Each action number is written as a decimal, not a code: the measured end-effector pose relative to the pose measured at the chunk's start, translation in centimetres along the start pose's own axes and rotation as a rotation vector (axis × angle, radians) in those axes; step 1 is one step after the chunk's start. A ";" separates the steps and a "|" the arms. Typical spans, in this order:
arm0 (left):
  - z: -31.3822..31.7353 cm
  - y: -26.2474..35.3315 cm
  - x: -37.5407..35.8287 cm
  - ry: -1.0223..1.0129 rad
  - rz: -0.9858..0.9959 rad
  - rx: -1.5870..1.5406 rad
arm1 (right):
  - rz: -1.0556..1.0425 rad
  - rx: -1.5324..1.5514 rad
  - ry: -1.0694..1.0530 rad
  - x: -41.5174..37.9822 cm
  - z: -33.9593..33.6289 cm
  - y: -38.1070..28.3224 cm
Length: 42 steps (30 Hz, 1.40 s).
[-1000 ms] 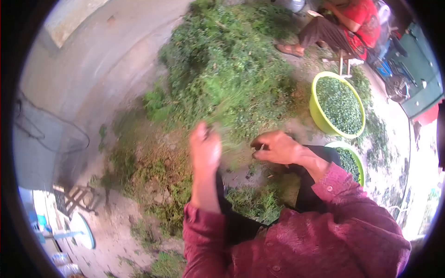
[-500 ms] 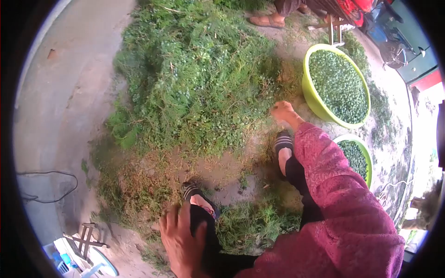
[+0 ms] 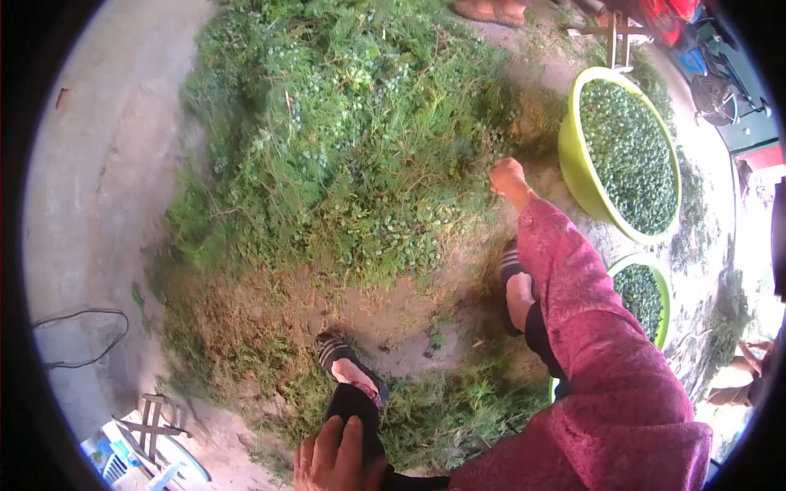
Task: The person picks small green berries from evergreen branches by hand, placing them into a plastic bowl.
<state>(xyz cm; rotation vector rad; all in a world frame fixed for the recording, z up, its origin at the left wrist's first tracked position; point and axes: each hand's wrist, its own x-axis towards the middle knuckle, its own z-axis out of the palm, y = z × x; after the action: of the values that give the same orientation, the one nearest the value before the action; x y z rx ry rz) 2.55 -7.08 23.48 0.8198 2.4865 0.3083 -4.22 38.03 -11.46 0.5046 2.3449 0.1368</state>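
A large heap of green sprigs with small bluish-green berries (image 3: pixel 344 155) covers the ground in front of me. My right hand (image 3: pixel 508 176) is stretched out to the heap's right edge, its fingers curled closed. Whether a sprig is in them I cannot make out. Low in view, my left hand (image 3: pixel 334 458) lies by my dark trouser leg, fingers extended and nothing visible in it. Right of my right hand stands a yellow-green tub (image 3: pixel 578 176) full of small green berries (image 3: pixel 626 151). A second green-rimmed tub (image 3: pixel 665 299), partly behind my sleeve, holds more of them.
Loose sprigs (image 3: pixel 458 409) lie around my striped shoes (image 3: pixel 334 350). A wooden folding stool (image 3: pixel 151 427) and a black cable (image 3: pixel 123 331) are at left. Another person's feet (image 3: pixel 491 11), a second stool (image 3: pixel 616 37) and a fan-like object (image 3: pixel 714 100) are at the top.
My right hand has moved slightly up and its fingers have drawn in. My left hand has dropped lower in view. The tubs sit farther right as the camera has shifted.
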 end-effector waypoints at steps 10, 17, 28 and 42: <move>0.0 0.8 -3.8 0.176 0.095 0.003 | -0.014 1.359 0.179 -19.5 -12.3 2.8; 0.4 0.2 -1.6 0.683 0.238 -0.240 | -0.440 1.642 0.072 -36.4 -16.4 -2.0; 1.1 -0.7 1.3 0.336 0.182 -1.077 | -1.097 2.128 -0.492 -39.7 -15.4 -10.0; -0.8 -1.6 2.0 0.254 0.279 -1.735 | -0.791 2.024 -0.195 -35.7 -16.9 -11.2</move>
<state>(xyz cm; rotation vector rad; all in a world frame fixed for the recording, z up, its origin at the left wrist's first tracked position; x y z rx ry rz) -0.03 -7.14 22.77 0.2678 1.2970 2.2296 4.43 14.43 21.00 0.2945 1.4775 -2.5381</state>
